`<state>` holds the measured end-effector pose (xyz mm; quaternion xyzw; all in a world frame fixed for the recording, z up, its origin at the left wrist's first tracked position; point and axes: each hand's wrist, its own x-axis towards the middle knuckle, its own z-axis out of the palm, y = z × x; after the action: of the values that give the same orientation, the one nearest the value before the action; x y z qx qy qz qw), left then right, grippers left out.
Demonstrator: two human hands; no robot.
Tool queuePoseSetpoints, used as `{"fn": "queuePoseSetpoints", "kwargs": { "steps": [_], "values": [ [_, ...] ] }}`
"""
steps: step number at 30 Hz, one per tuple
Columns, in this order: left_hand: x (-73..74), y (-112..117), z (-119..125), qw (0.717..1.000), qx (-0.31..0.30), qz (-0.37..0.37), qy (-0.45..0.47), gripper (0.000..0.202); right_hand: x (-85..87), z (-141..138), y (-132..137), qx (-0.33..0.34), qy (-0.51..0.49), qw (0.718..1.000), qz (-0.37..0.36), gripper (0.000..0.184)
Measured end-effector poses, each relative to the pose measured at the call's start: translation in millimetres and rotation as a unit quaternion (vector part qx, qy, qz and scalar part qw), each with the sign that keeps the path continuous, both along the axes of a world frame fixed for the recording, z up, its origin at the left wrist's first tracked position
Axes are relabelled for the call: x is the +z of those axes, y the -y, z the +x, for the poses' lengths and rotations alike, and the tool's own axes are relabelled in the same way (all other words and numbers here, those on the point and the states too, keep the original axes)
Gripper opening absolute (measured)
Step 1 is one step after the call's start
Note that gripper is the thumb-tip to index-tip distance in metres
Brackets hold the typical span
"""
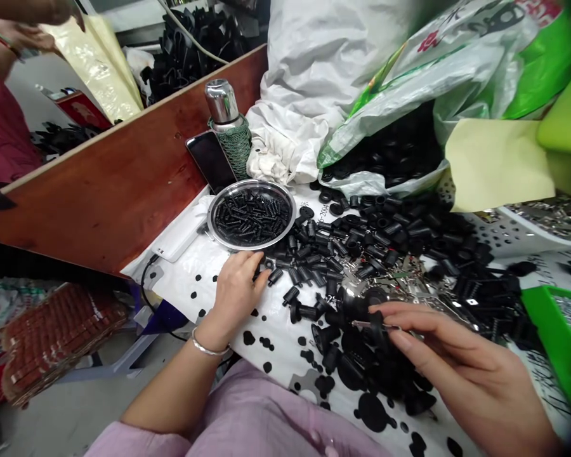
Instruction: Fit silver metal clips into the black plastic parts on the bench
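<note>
The right hand (478, 368) is partly hiding a dark piece (377, 327); right of that hand, I'm seeing a green box (549, 348) cropped

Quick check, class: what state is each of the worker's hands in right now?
Left hand: partly curled beside the round bowl; whether it grips anything cannot be told.
Right hand: closed, pinching a round black part between thumb and fingers.

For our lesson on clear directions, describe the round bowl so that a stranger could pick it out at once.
Find the brown board slanting across the upper left, then the dark phone near its right end. Just below the phone and above the left hand sits the bowl. Its shiny round rim encloses slim black pieces, while the black parts to its right lie loose.
</note>
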<state>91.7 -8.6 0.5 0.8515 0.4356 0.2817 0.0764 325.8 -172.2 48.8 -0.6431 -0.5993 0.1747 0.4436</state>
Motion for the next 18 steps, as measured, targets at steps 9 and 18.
{"fn": "queuePoseSetpoints", "kwargs": {
  "steps": [9, 18],
  "values": [
    [5.9, 10, 8, 0.994, -0.041, -0.011, 0.102, 0.025, 9.7, -6, -3, -0.001, 0.001, 1.0, 0.02, 0.007],
    [16.8, 50, 34, 0.947, -0.238, -0.123, 0.176, 0.028, 19.1, -22, -15, 0.06, 0.027, 0.996, 0.06, 0.013]
  ]
}}
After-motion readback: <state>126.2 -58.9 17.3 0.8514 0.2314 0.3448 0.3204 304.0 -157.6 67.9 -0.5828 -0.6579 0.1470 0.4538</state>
